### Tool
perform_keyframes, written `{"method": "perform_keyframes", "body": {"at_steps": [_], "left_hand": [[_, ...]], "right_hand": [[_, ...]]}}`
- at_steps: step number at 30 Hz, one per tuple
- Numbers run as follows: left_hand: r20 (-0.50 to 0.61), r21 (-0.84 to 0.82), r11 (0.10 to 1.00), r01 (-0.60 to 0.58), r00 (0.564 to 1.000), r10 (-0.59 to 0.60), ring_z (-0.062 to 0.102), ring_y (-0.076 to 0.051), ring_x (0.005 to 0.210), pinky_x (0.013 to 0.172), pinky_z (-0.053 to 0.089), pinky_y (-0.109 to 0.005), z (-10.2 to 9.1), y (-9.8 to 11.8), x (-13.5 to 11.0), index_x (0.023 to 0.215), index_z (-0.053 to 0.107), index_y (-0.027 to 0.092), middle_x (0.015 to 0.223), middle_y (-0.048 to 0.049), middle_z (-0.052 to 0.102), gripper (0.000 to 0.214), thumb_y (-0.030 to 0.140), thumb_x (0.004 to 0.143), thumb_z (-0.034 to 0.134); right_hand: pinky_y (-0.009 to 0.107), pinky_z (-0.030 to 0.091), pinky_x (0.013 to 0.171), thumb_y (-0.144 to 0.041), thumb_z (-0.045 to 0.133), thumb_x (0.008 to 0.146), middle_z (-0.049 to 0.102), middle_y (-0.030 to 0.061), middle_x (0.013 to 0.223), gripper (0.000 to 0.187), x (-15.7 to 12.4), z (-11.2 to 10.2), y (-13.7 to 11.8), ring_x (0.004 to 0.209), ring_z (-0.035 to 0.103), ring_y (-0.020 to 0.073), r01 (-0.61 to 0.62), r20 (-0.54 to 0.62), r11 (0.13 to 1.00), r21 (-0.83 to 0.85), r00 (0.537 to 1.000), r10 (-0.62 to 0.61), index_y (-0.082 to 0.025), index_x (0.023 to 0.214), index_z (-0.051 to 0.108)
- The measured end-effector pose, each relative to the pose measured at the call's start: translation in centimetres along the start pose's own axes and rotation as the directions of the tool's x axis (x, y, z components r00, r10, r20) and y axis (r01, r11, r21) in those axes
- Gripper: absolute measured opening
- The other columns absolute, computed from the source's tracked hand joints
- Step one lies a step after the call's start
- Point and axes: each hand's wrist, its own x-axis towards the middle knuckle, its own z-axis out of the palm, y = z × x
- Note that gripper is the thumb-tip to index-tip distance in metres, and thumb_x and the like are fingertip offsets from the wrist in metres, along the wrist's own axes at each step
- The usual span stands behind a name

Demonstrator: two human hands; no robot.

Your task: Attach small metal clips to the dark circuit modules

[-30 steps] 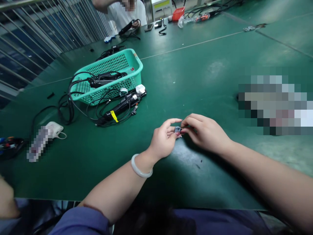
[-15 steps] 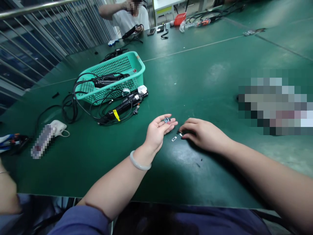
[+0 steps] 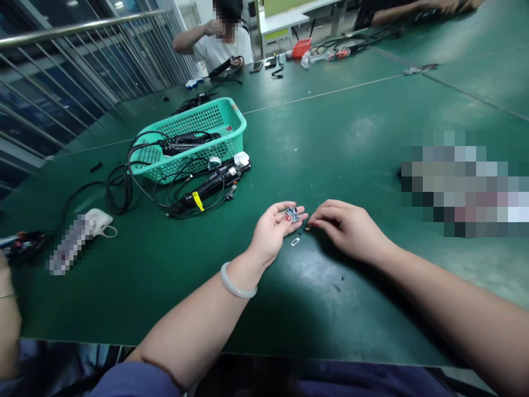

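A green table [image 3: 165, 270] fills most of the view, with a metal railing [image 3: 82, 30] along the far left side. Across the table sits a person in a white shirt [image 3: 225, 52], one arm raised; a red container [image 3: 301, 48] stands near the far edge.

Left hand [image 3: 270, 231]: palm up, fingers extended, with a pale bracelet [image 3: 237, 284] at the wrist. A small grey part [image 3: 292, 214] lies across its fingers — the thumb rests on the part's near edge and holds it there.

Right hand [image 3: 347, 223]: resting just beside the left, thumb and forefinger drawn together at a tiny gold-coloured piece [image 3: 307, 227]. Whether the piece is pinched or merely touched cannot be determined.

On the table below the fingertips: a white rectangular frame [image 3: 295, 241], lying flat, and a tiny black bit [image 3: 300, 234] just beside it.

Left of the hands, well apart: a teal basket [image 3: 239, 118] containing a black corded device [image 3: 182, 143] — a second black device [image 3: 215, 183], yellow-tagged, lies alongside.
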Motion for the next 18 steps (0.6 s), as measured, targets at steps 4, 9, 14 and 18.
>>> {"method": "perform_keyframes", "body": {"at_steps": [4, 9, 14, 18], "left_hand": [[0.061, 0.009, 1.0, 0.014, 0.998, -0.014, 0.067, -0.015, 0.085, 0.089, 0.048, -0.035, -0.1, -0.1, -0.1, 0.094, 0.055, 0.015, 0.092, -0.0064, 0.07, 0.023, 0.017, 0.075, 0.067], [0.144, 0.047, 0.999, -0.017, 0.99, 0.01, 0.067, -0.013, 0.076, 0.077, 0.051, -0.028, -0.1, -0.3, -0.2, 0.094, 0.053, 0.016, 0.08, -0.0019, 0.068, 0.04, 0.025, 0.064, 0.078], [0.206, 0.061, 0.998, -0.019, 0.979, 0.006, 0.066, -0.011, 0.072, 0.074, 0.051, -0.026, -0.2, -0.4, -0.3, 0.099, 0.058, 0.016, 0.08, -0.0014, 0.068, 0.042, 0.026, 0.063, 0.078], [0.195, 0.037, 0.999, 0.006, 0.981, -0.013, 0.063, -0.008, 0.068, 0.076, 0.05, -0.026, -0.2, -0.4, -0.3, 0.09, 0.06, 0.015, 0.078, 0.0002, 0.067, 0.037, 0.022, 0.059, 0.08]], "right_hand": [[0.029, 0.047, 0.066, -0.023, 0.053, 0.086, 0.065, 0.0039, 0.08, 0.016, -0.1, -0.2, -0.8, 0.074, 0.059, 0.0151, -0.013, -0.139, 0.99, 0.141, 0.99, 0.032, -0.02, 0.075, 0.065], [0.028, 0.045, 0.059, -0.024, 0.058, 0.084, 0.065, 0.0033, 0.078, 0.012, -0.2, -0.1, -1.2, 0.07, 0.058, 0.0138, -0.013, -0.212, 0.978, 0.21, 0.975, 0.059, -0.02, 0.078, 0.068], [0.027, 0.045, 0.057, -0.025, 0.061, 0.082, 0.062, 0.0025, 0.077, 0.01, -0.3, 0.3, -1.5, 0.066, 0.056, 0.0121, 0.015, -0.256, 0.975, 0.223, 0.966, 0.044, -0.021, 0.082, 0.07], [0.026, 0.044, 0.053, -0.023, 0.061, 0.082, 0.059, 0.0015, 0.074, 0.012, -0.6, 0.6, -1.8, 0.061, 0.051, 0.0104, 0.061, -0.278, 0.983, 0.175, 0.961, -0.01, -0.023, 0.084, 0.072]]}}
